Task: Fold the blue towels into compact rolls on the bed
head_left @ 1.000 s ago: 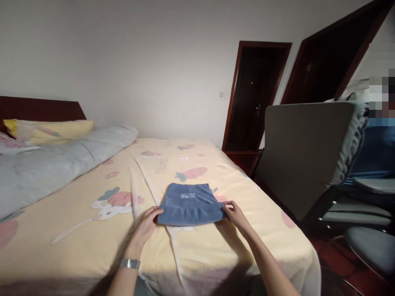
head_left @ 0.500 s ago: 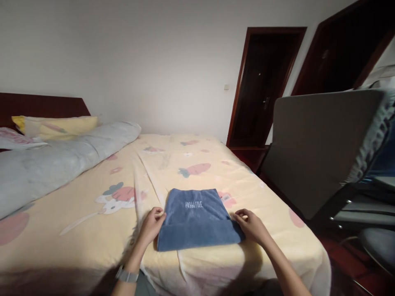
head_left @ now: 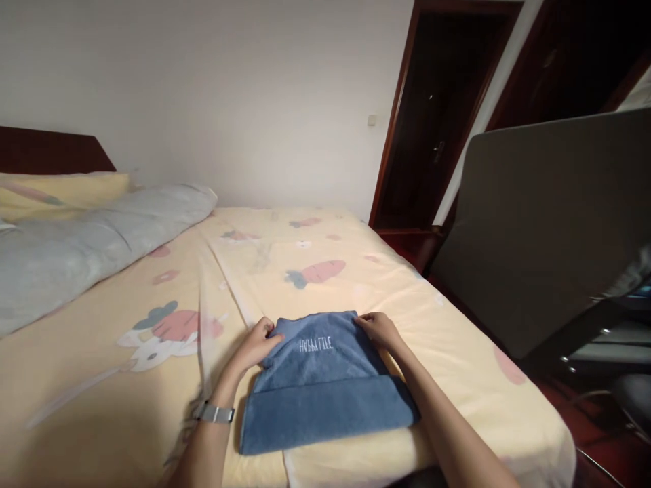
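Note:
A blue towel (head_left: pixel 325 400) lies on the bed with its near part folded over into a wide band. White lettering reading "HAPPY LIFE" appears upside down on its far part. My left hand (head_left: pixel 263 341) pinches the left edge near the far left corner, where the cloth is slightly bunched. At the far right corner, my right hand (head_left: pixel 379 330) has its fingers closed on the towel's edge. A watch with a metal band (head_left: pixel 214 412) is on my left wrist.
The bed (head_left: pixel 447 379) has a yellow sheet printed with carrots and rabbits. A rolled grey quilt (head_left: pixel 102 251) and a yellow pillow (head_left: pixel 66 193) lie at the left. A large grey panel (head_left: pixel 549 224) stands to the right, near a dark door (head_left: pixel 417 135).
Both hands have moved from the towel's folded near band to its far corners and taken hold there. The far left part of the cloth has become bunched. The view has shifted slightly.

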`<state>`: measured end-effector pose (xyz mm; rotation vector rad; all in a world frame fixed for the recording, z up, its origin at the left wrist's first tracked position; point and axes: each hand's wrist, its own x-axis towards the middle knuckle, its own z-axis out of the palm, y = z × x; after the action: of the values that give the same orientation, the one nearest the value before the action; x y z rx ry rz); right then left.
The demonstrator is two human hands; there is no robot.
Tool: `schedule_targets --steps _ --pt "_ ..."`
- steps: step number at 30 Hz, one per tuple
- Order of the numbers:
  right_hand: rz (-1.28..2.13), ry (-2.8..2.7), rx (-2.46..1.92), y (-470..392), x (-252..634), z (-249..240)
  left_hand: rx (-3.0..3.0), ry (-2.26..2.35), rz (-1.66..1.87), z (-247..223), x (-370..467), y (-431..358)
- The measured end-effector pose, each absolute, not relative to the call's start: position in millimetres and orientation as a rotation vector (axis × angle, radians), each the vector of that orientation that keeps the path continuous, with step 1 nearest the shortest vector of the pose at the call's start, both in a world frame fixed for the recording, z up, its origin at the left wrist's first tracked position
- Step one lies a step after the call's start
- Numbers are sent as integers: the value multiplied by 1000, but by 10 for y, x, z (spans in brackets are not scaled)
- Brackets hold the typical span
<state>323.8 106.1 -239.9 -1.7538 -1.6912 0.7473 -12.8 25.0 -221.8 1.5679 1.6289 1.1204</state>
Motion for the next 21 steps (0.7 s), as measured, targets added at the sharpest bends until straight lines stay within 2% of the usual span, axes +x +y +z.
schedule_targets --steps 5,9,15,21 --pt "710 -1674 -1771 1071 3218 -2393 1447 1439 1226 -2058 -210 200" --pt "669 -1669 -1722 1079 3172 -2376 1581 1608 1361 -2100 -351 310" --pt "490 -1671 -1672 1040 3195 -2359 1813 1800 1312 -2240 -375 312" --pt "325 -1762 -1601 625 3276 -2139 2051 1754 1268 -1921 -173 -119"
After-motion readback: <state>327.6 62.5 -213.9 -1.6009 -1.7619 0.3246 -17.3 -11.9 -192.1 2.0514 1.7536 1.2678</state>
